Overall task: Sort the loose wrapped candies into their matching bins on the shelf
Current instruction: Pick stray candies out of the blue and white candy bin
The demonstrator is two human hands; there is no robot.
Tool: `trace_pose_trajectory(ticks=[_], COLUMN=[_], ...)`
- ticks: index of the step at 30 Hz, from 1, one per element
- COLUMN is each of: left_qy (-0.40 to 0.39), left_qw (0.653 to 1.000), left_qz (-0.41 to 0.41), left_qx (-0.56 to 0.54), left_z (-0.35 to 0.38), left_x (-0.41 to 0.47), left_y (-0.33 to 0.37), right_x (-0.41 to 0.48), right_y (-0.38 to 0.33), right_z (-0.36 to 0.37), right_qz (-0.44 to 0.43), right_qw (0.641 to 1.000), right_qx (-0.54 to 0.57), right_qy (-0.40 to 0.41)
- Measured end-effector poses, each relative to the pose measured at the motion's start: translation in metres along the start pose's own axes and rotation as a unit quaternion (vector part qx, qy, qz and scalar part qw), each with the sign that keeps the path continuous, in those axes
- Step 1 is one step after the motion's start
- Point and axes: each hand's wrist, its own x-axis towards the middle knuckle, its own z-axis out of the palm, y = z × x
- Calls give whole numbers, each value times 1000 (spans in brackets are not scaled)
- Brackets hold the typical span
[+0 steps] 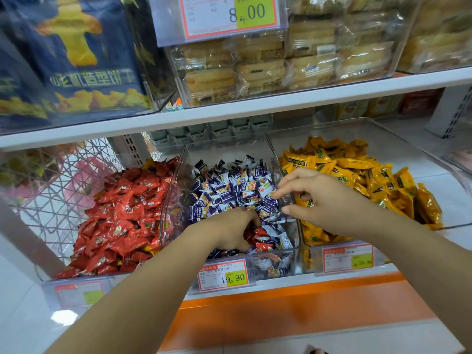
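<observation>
A few stray red candies (260,241) lie at the near end of the middle clear bin (173,190), among the purple-and-white candies (229,185) that belong there. That explains the left hand (229,228), which is dug into that corner with its fingers curled down around the red wrappers, apparently gathering them to lift out. Their matching heap of red candies (120,215) fills the bin just to the left, a short carry over the shared wall. The right hand (316,200) hovers over the divider between the middle bin and the right bin of yellow candies (370,175), fingers loosely bent and spread. I cannot tell whether it pinches a yellow piece or holds nothing. A 19.90 price tag (224,275) fronts the middle bin, and wrapped pastries (255,70) sit on the shelf above.
</observation>
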Motion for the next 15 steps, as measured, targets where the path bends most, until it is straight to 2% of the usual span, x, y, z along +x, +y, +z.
trace_pose_trajectory(ticks=[9, 15], left_qy=[49, 62], left_qw=[998, 992], left_qz=[18, 37], left_qx=[-41, -105], left_z=[9, 8], left_x=[1, 1], left_y=[-6, -5], right_x=[2, 2], right_y=[-2, -1], right_z=[2, 2], right_qz=[-1, -4], right_qw=[1000, 1000], right_qx=[-14, -16], right_qy=[6, 8])
